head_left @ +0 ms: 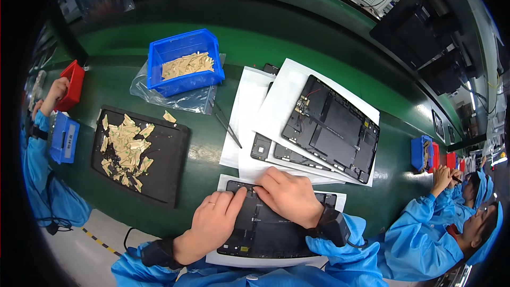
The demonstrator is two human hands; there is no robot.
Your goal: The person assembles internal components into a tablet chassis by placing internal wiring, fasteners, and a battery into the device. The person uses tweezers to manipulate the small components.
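A black tablet housing (pixel 273 236) lies on a white foam sheet (pixel 339 202) right in front of me. At its far left corner my left hand (pixel 212 223) rests with fingers curled and the thumb pressed down. My right hand (pixel 291 196) meets it there, thumb and forefinger pinched close to the surface. Whatever small thing lies between the fingertips is hidden. Black tweezers (pixel 227 125) lie beyond my hands. To the left, a black tray (pixel 172 167) bears a loose heap of beige adhesive pieces (pixel 127 143).
A blue bin (pixel 186 86) with more beige pieces stands on a clear plastic bag (pixel 143 93). At the right, several tablet housings (pixel 334 127) lie stacked between white sheets (pixel 271 109). Co-workers sit at both sides, near red bins (pixel 74 86) and blue bins (pixel 65 138).
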